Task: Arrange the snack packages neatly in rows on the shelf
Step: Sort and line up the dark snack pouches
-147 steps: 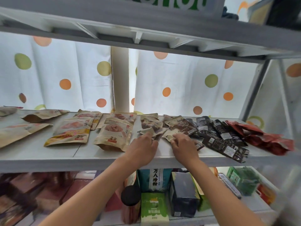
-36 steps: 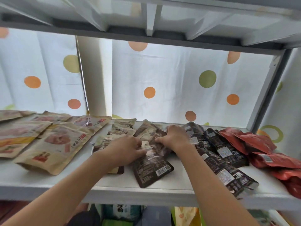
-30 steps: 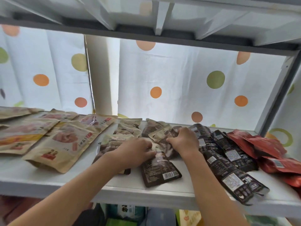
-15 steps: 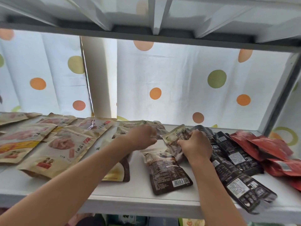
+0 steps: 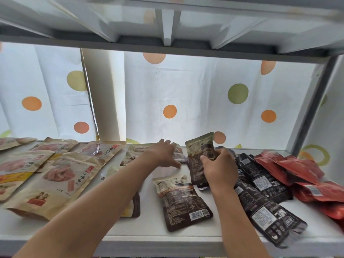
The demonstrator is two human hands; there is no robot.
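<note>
Along the left of the white shelf point(image 5: 152, 234), several large tan snack pouches point(image 5: 55, 180) lie flat and overlap one another, reaching back toward the dotted curtain point(image 5: 195, 101) behind. Just right of them, smaller tan-and-brown packets point(image 5: 134, 154) sit near the back, partly hidden by the left forearm. The left hand point(image 5: 164, 154) reaches over these with its fingers spread and nearly straight, palm down, fingertips resting on the packets at the rear; it grips nothing. In front of it, a dark brown packet point(image 5: 183, 202) lies flat near the shelf's front edge, barcode toward the viewer, touching neither hand. Beside it, the right hand point(image 5: 219, 169) curls its fingers and thumb round a similar brown pouch point(image 5: 202, 151), holding it tilted up off the shelf so its top rises against the curtain. Further right, long black packs point(image 5: 264, 207) lie in an overlapping diagonal line, the nearest one jutting past the front edge. At the far right, red packages point(image 5: 307, 175) are heaped loosely beside the grey upright post point(image 5: 312, 103).
</note>
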